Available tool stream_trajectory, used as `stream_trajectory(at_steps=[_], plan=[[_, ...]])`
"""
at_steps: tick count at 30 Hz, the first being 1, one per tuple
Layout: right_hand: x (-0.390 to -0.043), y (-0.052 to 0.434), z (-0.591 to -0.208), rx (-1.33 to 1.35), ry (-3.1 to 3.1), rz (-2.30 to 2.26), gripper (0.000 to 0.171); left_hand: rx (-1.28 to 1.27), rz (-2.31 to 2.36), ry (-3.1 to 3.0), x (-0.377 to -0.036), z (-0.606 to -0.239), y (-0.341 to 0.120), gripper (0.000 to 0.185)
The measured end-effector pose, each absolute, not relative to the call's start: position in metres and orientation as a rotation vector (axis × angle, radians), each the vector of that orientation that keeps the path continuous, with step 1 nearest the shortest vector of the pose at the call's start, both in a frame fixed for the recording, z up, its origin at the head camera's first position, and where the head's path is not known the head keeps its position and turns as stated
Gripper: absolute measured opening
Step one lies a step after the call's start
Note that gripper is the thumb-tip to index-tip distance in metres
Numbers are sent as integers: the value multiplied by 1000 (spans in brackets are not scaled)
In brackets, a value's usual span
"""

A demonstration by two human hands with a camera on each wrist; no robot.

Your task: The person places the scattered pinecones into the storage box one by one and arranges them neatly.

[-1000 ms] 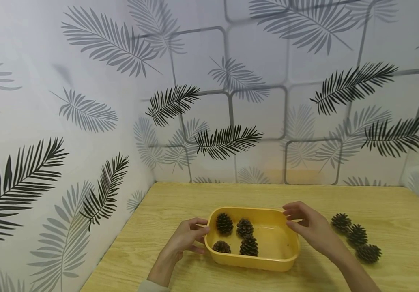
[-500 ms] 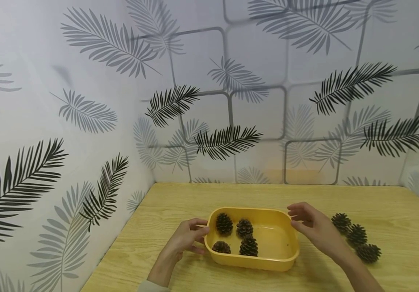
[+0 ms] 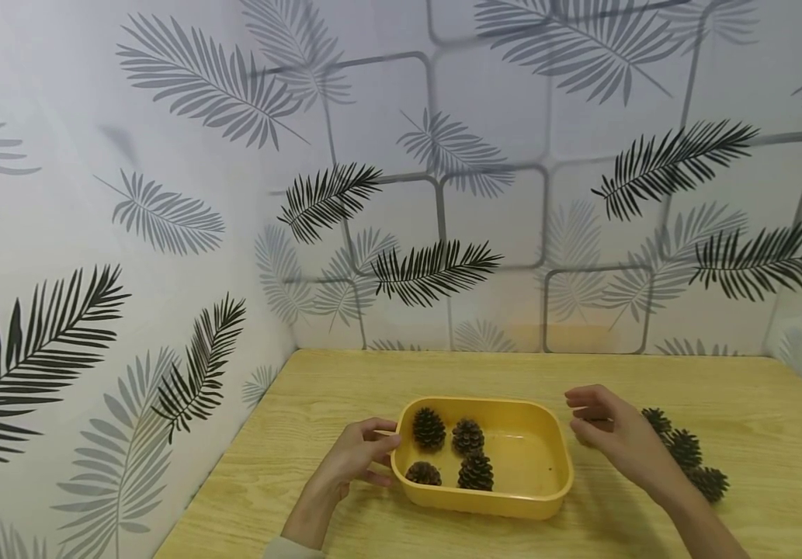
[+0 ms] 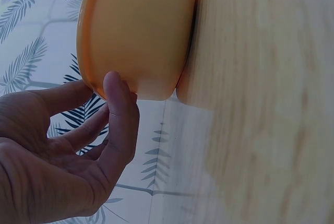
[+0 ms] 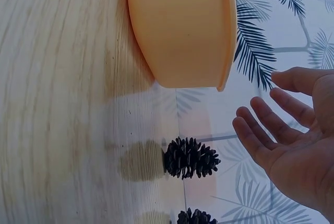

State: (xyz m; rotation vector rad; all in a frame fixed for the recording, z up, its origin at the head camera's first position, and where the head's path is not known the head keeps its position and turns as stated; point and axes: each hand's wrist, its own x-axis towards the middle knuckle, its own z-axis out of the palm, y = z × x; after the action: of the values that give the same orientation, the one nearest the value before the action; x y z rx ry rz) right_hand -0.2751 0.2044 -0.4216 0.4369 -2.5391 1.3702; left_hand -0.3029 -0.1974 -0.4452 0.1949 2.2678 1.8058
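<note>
A yellow plastic basin [image 3: 480,502] stands on the wooden table with several brown pine cones [image 3: 468,436] inside, gathered in its left half. My left hand [image 3: 359,452] is at the basin's left end. In the left wrist view, the fingers of my left hand [image 4: 78,145] are spread and loosely bent, fingertips against the rim and outer wall. Off the basin's right end, my right hand [image 3: 613,435] hovers with relaxed fingers and holds nothing. Beyond it, 3 more pine cones [image 3: 706,483] lie on the table, partly covered by the hand and forearm in the head view.
The table top [image 3: 331,380] has a light wood grain and reaches back to a wall [image 3: 512,217] papered with leaf prints. Another papered wall [image 3: 79,272] runs along the left side. In the right wrist view, a loose pine cone [image 5: 190,157] sits beyond the basin.
My right hand has drawn away from the basin's right rim, moving right toward the loose pine cones. My left hand and the basin have stayed put.
</note>
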Motion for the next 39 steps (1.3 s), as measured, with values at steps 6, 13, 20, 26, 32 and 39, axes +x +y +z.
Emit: stream_trajectory(at_steps=[6, 13, 20, 26, 32, 39], plan=[[-277, 209, -424, 401, -2538, 1326, 37, 187, 1804, 2269, -304, -446, -197, 44], [-279, 214, -429, 376, -2546, 1309, 38, 175, 1798, 2271, -303, -446, -197, 45], [-280, 220, -432, 348, -2564, 1279, 41, 175, 1797, 2275, -303, -446, -197, 45], [-281, 227, -435, 333, -2578, 1276, 43, 181, 1797, 2277, -304, -446, -198, 45], [-284, 234, -441, 319, -2590, 1313, 47, 184, 1795, 2277, -304, -445, -197, 45], [-288, 241, -448, 272, -2611, 1379, 54, 175, 1795, 2282, -303, -445, -197, 44]])
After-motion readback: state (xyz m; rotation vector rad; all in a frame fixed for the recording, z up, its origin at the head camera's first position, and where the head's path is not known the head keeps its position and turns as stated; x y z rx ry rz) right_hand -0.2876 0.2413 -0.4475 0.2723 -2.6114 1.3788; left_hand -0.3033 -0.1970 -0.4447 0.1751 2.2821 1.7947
